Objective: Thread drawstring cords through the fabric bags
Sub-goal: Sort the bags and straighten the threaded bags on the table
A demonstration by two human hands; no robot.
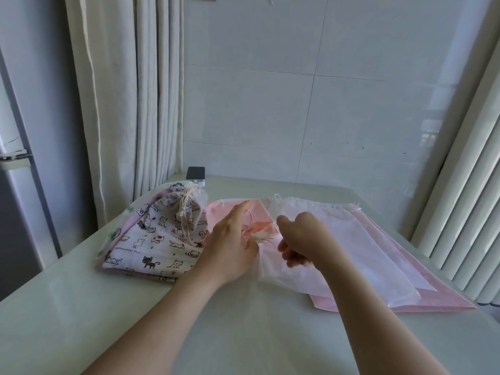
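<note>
Cat-print bags point(151, 247) left of sheer bags point(351, 253) on table point(81, 307)

You see: two hands point(230, 247), one cinched cat-print pouch point(180, 212), one phone point(195, 174); flat bags point(351, 239) overlap, count unclear.

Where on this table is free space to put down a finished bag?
The near part of the table, in front of the cat-print bags and beside the forearms, is bare. So is the far strip between the pink and white bags and the wall. The middle is crowded: both piles, with the left hand and right hand working between them.
</note>
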